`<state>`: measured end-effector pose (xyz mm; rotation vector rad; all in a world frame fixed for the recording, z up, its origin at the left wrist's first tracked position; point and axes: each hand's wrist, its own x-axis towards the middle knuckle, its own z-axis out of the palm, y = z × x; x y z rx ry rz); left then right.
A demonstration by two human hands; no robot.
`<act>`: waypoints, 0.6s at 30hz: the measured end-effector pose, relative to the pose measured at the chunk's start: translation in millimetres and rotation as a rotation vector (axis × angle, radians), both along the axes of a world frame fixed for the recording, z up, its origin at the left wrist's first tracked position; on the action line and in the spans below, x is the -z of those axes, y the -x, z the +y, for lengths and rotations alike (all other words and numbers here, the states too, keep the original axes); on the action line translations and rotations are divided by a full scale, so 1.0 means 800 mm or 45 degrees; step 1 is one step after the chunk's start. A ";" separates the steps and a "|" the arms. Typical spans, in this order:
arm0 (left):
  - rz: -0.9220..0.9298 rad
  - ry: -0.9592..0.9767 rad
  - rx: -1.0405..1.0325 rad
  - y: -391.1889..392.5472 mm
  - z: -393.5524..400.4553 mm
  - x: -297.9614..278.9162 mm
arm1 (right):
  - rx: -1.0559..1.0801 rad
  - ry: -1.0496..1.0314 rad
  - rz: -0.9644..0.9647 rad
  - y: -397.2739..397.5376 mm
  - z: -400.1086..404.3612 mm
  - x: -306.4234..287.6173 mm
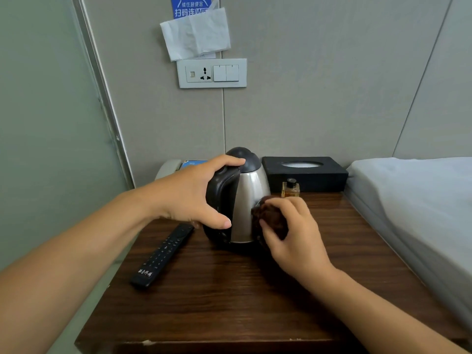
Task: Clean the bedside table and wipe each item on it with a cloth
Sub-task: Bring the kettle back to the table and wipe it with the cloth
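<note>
- While the left hand (190,194) curls round the steel kettle's (246,200) black handle, the kettle stands upright on the dark wooden bedside table (229,297).
- Right hand (291,233) fingers clamp a bunched dark brown cloth (270,218) against the kettle's side.

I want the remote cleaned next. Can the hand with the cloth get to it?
Probably yes. The right hand grips the cloth beside the kettle; the remote lies uncovered left of the kettle, with bare table between.
</note>
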<state>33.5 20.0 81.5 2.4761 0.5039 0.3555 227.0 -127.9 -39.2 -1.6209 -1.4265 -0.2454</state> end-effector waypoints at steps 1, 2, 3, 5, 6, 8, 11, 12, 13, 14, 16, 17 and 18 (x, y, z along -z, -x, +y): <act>-0.005 0.017 -0.005 -0.001 -0.002 0.000 | 0.003 -0.053 0.058 -0.003 0.005 -0.010; -0.009 0.036 -0.012 -0.002 -0.004 0.000 | 0.011 -0.100 0.090 -0.005 0.008 -0.019; -0.010 0.057 -0.018 -0.003 -0.005 0.000 | 0.019 -0.135 0.098 -0.008 0.011 -0.026; -0.014 0.096 -0.027 -0.004 -0.005 0.002 | 0.005 -0.152 0.088 -0.011 0.013 -0.029; -0.022 0.111 -0.033 -0.004 -0.004 0.002 | -0.020 -0.127 0.068 -0.010 0.012 -0.024; -0.046 0.140 -0.055 -0.003 -0.001 0.005 | -0.093 -0.045 -0.027 -0.009 0.007 -0.008; -0.061 0.193 -0.090 -0.003 0.004 0.008 | -0.205 0.093 -0.161 -0.009 0.003 0.005; -0.064 0.210 -0.095 -0.003 0.004 0.007 | -0.208 0.093 -0.165 -0.010 0.003 0.003; -0.066 0.228 -0.095 -0.003 0.004 0.007 | -0.189 0.054 -0.144 -0.011 0.006 -0.003; -0.069 0.244 -0.092 -0.003 0.003 0.007 | -0.151 -0.012 -0.103 -0.013 0.010 -0.011; -0.076 0.282 -0.083 -0.003 0.003 0.008 | -0.062 -0.145 -0.021 -0.015 0.018 -0.026; -0.085 0.302 -0.078 -0.003 0.003 0.009 | -0.043 -0.183 0.003 -0.014 0.021 -0.029; -0.096 0.319 -0.074 -0.003 0.004 0.010 | -0.047 -0.183 0.016 -0.010 0.022 -0.028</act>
